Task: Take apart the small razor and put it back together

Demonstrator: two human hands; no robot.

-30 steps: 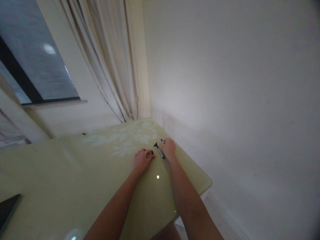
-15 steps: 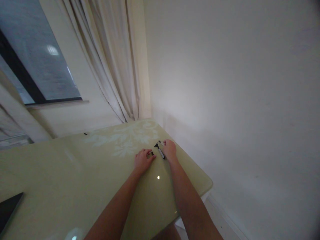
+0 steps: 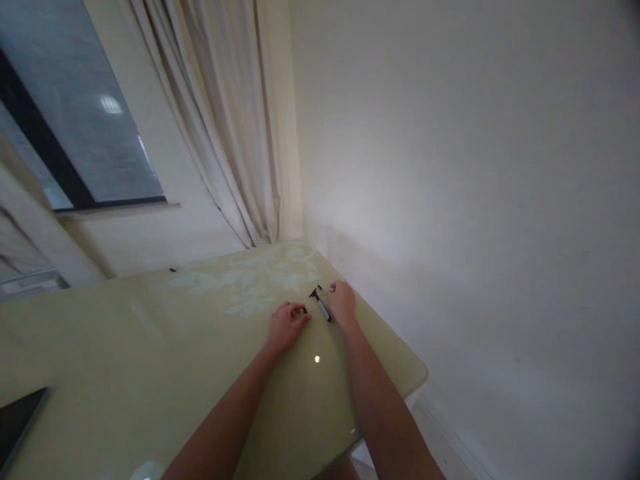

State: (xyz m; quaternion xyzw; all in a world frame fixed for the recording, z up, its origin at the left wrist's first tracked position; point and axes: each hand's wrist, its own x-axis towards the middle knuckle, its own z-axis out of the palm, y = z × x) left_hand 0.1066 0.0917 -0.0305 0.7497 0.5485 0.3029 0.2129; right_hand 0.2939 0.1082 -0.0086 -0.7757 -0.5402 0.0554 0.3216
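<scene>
On the pale green glossy table (image 3: 150,347), a small razor-shaped tool (image 3: 323,308) with a black head and a grey and black handle lies between my hands. My left hand (image 3: 288,325) is left of it, thumb and fingers closed on a small black piece (image 3: 305,311). My right hand (image 3: 343,301) rests just right of the tool, its fingers pinched around a thin light stick (image 3: 325,289) with a dark tip. The tip points left, above the tool's head. What these small things are is too small to tell.
A dark flat device (image 3: 20,417) lies at the left table edge. One small black item (image 3: 173,270) sits near the far edge. Beyond the table are a beige curtain (image 3: 235,133), a window (image 3: 100,120) and, to the right, a bare wall (image 3: 450,187).
The left fingers have closed further around the small black piece, which shows less now. The right hand and its stick look almost unchanged; the view has shifted slightly.
</scene>
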